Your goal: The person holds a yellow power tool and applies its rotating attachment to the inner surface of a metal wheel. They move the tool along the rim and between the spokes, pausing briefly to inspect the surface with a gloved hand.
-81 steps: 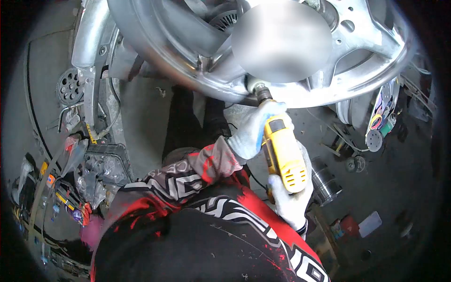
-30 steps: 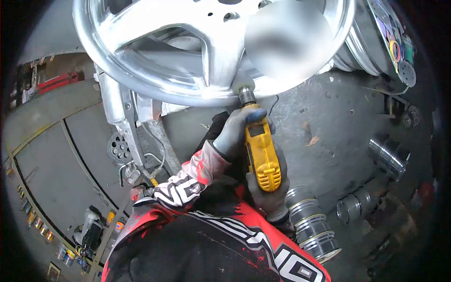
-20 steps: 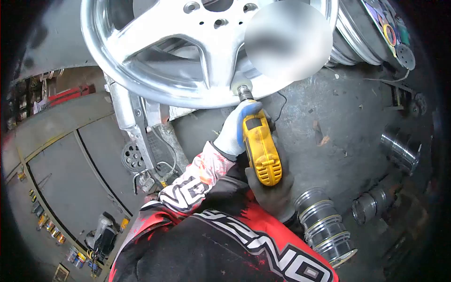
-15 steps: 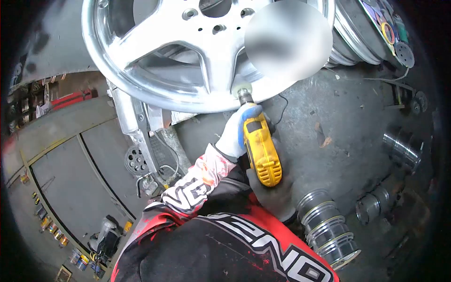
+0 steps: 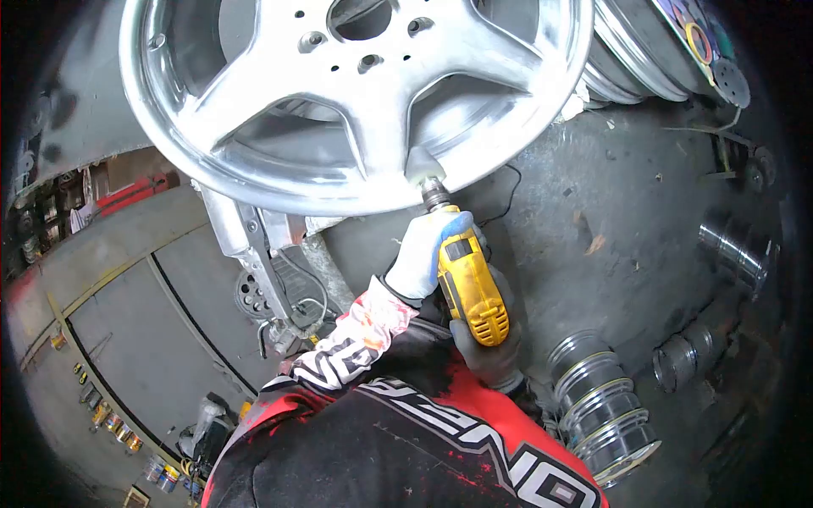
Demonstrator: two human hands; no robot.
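A yellow power drill [image 5: 476, 296] is gripped by both of my gloved hands. My left hand [image 5: 417, 258], in a white and blue glove, is closed around its front near the chuck. My right hand [image 5: 494, 366], in a grey glove, wraps the drill's rear from below, mostly hidden behind the body. From the chuck [image 5: 434, 193] a pale cone-shaped polishing bit [image 5: 421, 165] reaches against the silver wheel rim [image 5: 381, 135], at the foot of a spoke beside the outer lip.
A metal stand [image 5: 241, 224] with a hose is below the wheel. Stacked wheel rims [image 5: 601, 406] stand at lower right, with more rims [image 5: 735, 254] at far right. A black cord [image 5: 514, 186] lies on the floor. Bottles and cans [image 5: 110, 419] line the left.
In view, the wheel rim has shifted left and slightly down. The drill's tip has moved a little left and down along the spoke's foot. Both hands keep their hold.
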